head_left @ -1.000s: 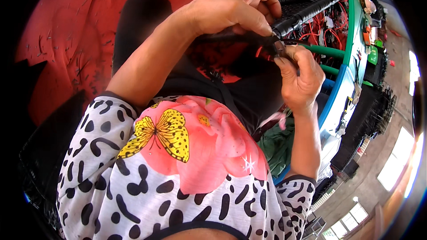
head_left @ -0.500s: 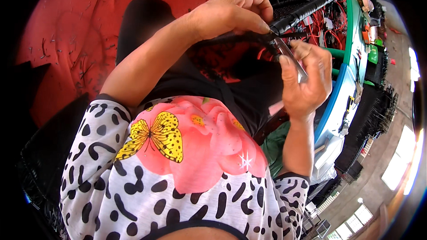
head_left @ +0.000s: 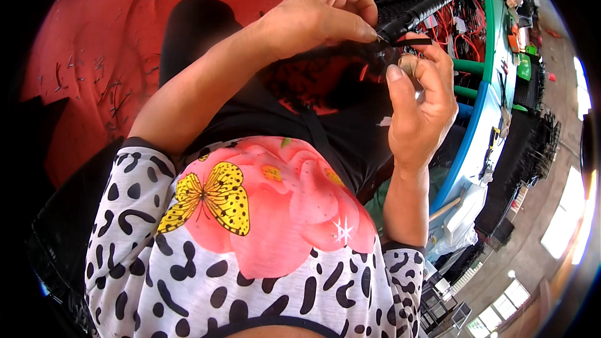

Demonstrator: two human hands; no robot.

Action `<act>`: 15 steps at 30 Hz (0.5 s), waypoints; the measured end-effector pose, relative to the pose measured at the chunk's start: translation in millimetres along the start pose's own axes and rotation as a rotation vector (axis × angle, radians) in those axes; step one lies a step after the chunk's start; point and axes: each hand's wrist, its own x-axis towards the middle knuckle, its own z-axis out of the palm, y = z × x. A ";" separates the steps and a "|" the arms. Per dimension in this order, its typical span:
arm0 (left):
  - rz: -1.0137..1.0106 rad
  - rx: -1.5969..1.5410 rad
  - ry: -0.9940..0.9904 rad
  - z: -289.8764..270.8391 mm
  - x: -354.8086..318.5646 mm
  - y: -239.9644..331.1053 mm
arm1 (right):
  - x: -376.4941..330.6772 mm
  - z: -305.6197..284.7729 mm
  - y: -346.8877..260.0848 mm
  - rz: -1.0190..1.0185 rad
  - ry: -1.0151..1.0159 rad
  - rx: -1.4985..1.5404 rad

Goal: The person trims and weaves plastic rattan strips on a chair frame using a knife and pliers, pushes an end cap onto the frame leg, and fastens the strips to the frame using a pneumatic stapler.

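A long rod wrapped in black strip (head_left: 426, 11) runs up to the right from my hands. My left hand (head_left: 328, 17) is closed in a pinch at the rod's near end, its thumb and fingertip pressed by the black material; what exactly they grip is hard to see. A short black strip end (head_left: 414, 42) sticks out there, beside my right hand's fingers. My right hand (head_left: 426, 97) is curled just below it, with a tan wrap (head_left: 408, 62) on one finger. A shiny bit of a metal hand tool (head_left: 418, 94) shows inside the right hand; the rest is hidden.
Red sheeting (head_left: 94, 56) with scattered black scraps covers the floor at left. At right runs a curved table edge (head_left: 472, 131), green and blue, with tools on its pale top. Red strands (head_left: 466, 50) tangle beyond the rod. A green object (head_left: 524, 67) stands farther right.
My right hand has shifted slightly left and turned; the tool's long metal part, visible before, is now mostly hidden. The black strip end stands out more clearly. My left hand stays nearly in place.
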 end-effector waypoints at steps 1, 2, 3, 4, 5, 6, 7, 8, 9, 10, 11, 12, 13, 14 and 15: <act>-0.011 0.017 -0.001 -0.6 1.3 -1.5 | 0.1 -0.9 -1.1 0.046 -0.005 0.034; -0.021 0.034 -0.003 -0.5 2.0 -2.5 | 1.0 -2.6 -2.6 0.040 -0.013 0.001; -0.023 0.032 -0.005 -0.6 2.6 -3.7 | 2.7 -3.8 -2.2 0.043 -0.013 0.000; -0.018 0.064 -0.009 -0.8 3.1 -4.2 | 4.7 -5.9 -1.8 0.091 -0.071 0.022; -0.012 0.095 -0.013 -0.9 3.6 -4.4 | 7.0 -7.8 -1.3 0.140 -0.129 0.044; -0.014 0.092 -0.016 -0.5 3.5 -2.9 | 9.4 -9.9 -1.4 0.185 -0.152 0.094; -0.072 -0.042 -0.042 -0.2 3.3 -0.6 | 12.4 -12.7 -2.7 0.190 -0.151 0.091; -0.130 -0.176 -0.067 0.4 3.2 0.5 | 15.7 -15.7 -4.2 0.219 -0.207 0.078; -0.131 -0.178 -0.067 1.0 3.2 0.6 | 18.8 -17.5 -4.6 0.246 -0.265 0.066; -0.117 -0.169 -0.058 1.9 3.7 0.6 | 21.1 -18.3 -3.2 0.221 -0.287 0.045; -0.104 -0.159 -0.048 2.7 4.2 0.6 | 23.9 -19.0 -3.2 0.222 -0.288 0.045; -0.106 -0.162 -0.049 3.4 4.6 1.6 | 26.4 -20.0 -4.1 0.196 -0.311 0.012; -0.116 -0.158 -0.043 4.0 5.1 3.2 | 27.8 -20.2 -4.6 0.171 -0.335 -0.021; -0.127 -0.155 -0.036 4.4 5.1 3.8 | 27.9 -19.0 -4.9 0.163 -0.329 -0.049; -0.126 -0.157 -0.034 4.2 5.0 1.9 | 26.4 -17.6 -5.3 0.163 -0.332 -0.050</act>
